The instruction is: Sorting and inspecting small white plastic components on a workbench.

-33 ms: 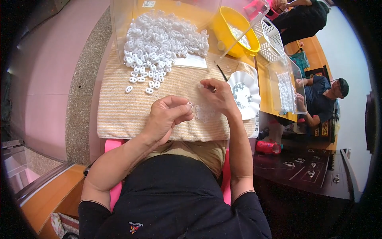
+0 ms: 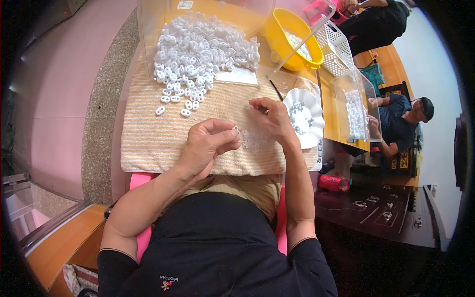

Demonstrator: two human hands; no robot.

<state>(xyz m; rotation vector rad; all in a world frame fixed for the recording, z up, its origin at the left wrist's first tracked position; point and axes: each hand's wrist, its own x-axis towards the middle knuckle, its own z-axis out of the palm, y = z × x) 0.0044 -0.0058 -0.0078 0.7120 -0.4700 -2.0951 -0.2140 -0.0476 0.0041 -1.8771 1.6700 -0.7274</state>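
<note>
My left hand (image 2: 210, 146) pinches a small translucent piece with a ring-like end (image 2: 236, 130) between thumb and fingertips. To its right, my right hand (image 2: 273, 120) has its fingers bent together over the towel (image 2: 148, 143). A pale bit shows at its fingertips, too small to name. Between and below my hands lies a group of small translucent pieces (image 2: 255, 141), partly hidden by the right hand. Beyond my hands, a large heap of white oval two-holed plastic parts (image 2: 198, 54) spills onto the towel. A white scalloped dish (image 2: 312, 126) with small grey pieces stands right of my right hand.
A clear plastic sheet or bin wall (image 2: 148, 29) stands around the heap. Farther right are a yellow basin (image 2: 282, 42), a white perforated basket (image 2: 334, 47) and a clear bin (image 2: 372, 116) of white parts. A co-worker (image 2: 403, 114) sits at that bin. A black stick-like thing (image 2: 276, 90) lies near the dish.
</note>
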